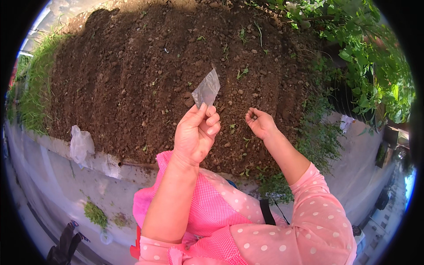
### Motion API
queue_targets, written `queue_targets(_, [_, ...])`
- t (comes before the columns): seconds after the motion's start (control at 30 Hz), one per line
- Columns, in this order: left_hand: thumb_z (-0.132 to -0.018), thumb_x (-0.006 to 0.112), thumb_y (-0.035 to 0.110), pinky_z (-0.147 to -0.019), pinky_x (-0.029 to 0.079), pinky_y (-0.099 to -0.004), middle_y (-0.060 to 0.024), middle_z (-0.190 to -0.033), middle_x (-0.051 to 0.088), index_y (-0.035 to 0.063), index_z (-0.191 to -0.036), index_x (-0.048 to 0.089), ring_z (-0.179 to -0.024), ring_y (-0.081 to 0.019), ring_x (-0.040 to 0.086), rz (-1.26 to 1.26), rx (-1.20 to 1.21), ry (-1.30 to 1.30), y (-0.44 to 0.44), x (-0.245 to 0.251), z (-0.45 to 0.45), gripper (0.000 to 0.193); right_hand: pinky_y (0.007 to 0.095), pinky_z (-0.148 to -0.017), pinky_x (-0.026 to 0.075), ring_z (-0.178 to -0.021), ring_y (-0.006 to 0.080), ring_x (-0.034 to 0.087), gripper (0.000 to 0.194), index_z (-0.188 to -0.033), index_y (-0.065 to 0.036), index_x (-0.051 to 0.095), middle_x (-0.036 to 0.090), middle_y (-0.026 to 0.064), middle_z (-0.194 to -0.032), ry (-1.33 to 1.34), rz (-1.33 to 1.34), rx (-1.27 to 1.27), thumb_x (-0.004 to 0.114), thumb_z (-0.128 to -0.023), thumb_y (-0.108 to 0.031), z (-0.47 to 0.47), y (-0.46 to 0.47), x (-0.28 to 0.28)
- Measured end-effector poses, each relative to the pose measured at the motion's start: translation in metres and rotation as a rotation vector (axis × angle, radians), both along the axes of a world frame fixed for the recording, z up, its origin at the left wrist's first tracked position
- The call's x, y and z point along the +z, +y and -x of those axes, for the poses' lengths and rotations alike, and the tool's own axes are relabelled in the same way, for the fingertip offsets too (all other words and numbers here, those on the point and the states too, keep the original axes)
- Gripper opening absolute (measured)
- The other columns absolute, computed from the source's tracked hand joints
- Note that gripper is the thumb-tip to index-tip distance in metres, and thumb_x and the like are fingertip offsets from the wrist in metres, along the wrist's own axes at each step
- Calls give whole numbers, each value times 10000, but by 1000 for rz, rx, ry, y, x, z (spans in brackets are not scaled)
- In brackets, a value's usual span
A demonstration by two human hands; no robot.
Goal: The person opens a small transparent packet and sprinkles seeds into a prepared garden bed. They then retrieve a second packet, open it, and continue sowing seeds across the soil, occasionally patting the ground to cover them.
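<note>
My left hand (198, 132) is raised over the soil bed and pinches a small clear plastic bag (207, 88) between thumb and fingers, with the bag pointing away from me. To its right, my right hand (260, 122) is low over the brown soil (132, 82), its fingers curled together. Whether small things lie in its fingers cannot be told. Small green seedlings or weeds (242, 73) are scattered over the clods. Shallow furrows run through the bed.
A crumpled white plastic bag (81, 144) lies on the bed's concrete edge (109, 165) at the left. Grass (36, 89) borders the far left, leafy plants (367, 59) the right, beside a black ribbed container (349, 99). Another person's legs (66, 243) show at bottom left.
</note>
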State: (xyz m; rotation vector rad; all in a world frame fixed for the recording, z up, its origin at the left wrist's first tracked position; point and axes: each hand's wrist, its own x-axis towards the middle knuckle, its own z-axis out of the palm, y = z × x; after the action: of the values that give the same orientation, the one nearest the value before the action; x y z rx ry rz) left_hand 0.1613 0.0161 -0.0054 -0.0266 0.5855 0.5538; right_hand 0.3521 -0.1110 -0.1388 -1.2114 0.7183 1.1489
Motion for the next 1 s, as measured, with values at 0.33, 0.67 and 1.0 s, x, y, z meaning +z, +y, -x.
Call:
queue_targets(0.33, [-926, 493, 110, -518, 397, -228, -50, -807, 541, 18, -997, 522, -670, -124, 470, -50, 0, -56, 0, -10, 5, 120, 284, -756, 550, -874, 182, 568, 308, -1236, 84, 407, 515, 153, -1103, -222, 191, 503, 368, -943, -2, -58, -9, 10])
queue_targets(0.67, [-924, 505, 130, -508, 387, -220, -39, -791, 548, 32, -985, 531, -640, -109, 472, -84, 6, 25, -10, 7, 1, 118, 246, -557, 527, -663, 136, 567, 255, -1102, 59, 514, 608, 128, -940, -816, 108, 438, 421, -959, -131, -211, 146, 40])
queue_targets(1.0, [-922, 483, 76, -471, 339, -181, -48, -817, 530, -17, -1137, 468, -647, -92, 411, -56, 68, 88, -11, 9, 3, 235, 191, -441, 416, -563, 70, 454, 223, -970, 0, 576, 539, 7, -757, -763, 163, 569, 454, -952, -185, -206, 137, 41])
